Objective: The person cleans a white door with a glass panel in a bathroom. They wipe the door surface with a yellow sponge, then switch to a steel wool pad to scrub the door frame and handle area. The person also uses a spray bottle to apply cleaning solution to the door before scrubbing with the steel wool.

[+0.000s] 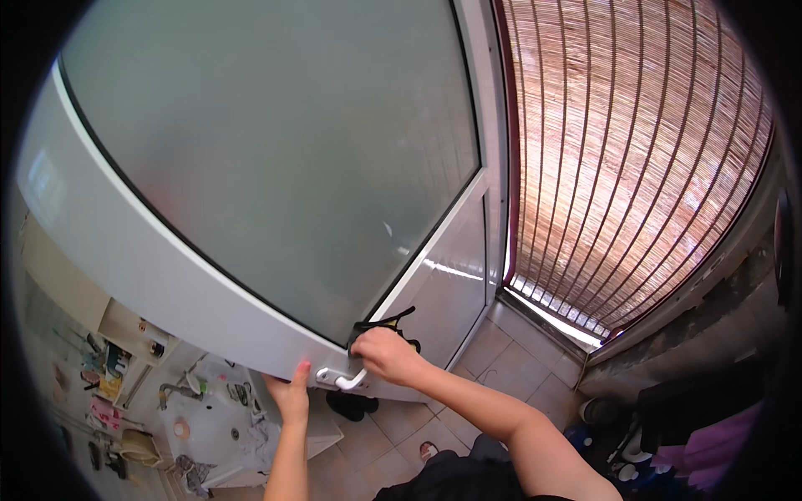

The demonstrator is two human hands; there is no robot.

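Note:
A white-framed door point(276, 330) with a large frosted glass pane point(276, 159) stands in front of me. My left hand point(290, 392) grips the door's lower-left edge, thumb on the near face and fingers hidden behind it. My right hand point(384, 355) is closed around a black and yellow tool point(391, 319) at the lower corner of the pane. A narrow black bar sticks out past the fist; the rest is covered by my hand, so its exact kind is unclear. Just below my right hand is the white door handle point(347, 380).
At left, behind the door, a white sink point(219, 422) with a tap point(171, 391) holds several small items; a shelf point(125, 334) stands above. A reed blind point(618, 159) hangs at right. Dark and purple cloth point(710, 447) lies at lower right, above the tiled floor point(493, 359).

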